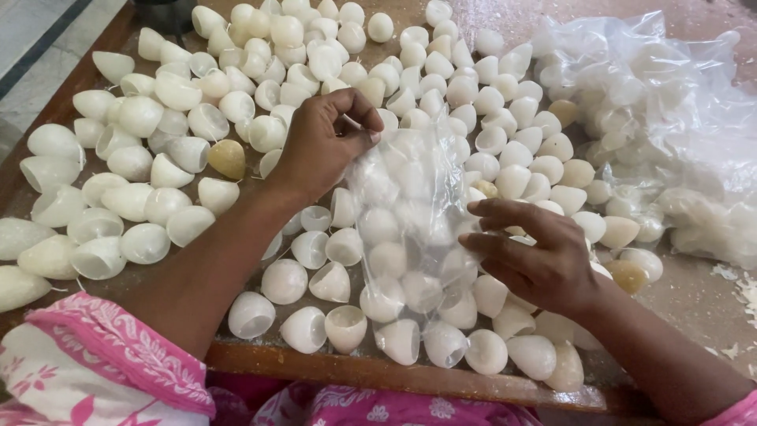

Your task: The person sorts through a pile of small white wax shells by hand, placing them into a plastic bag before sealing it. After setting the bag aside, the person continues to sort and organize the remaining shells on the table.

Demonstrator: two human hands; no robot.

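So you've got a low wooden board point(410, 377) as your work surface, with pale tiled floor point(31, 31) peeking in at 10 o'clock, and the board is pretty much buried in little white wax cups point(284, 281).

Your left hand point(325, 140) is pinching the top edge of a clear plastic bag point(410, 213) between thumb and fingertips, holding it up near the middle of the board. Your right hand point(536, 256) sits at about 4 o'clock from it, fingers loosely curled and pressed against the side of the bag, not gripping any cup that I can see.

Whether the bag has any cups in it, I honestly can't tell, since the ones you see through the film might just be lying under it.

Progress-wise it looks early to me: dozens of cups are loose all around, from 9 o'clock round to 3. A few yellowish ones point(228, 158) are mixed in. Over at 2 o'clock there's a heap of crumpled plastic bags point(670, 102) with some cups under it.
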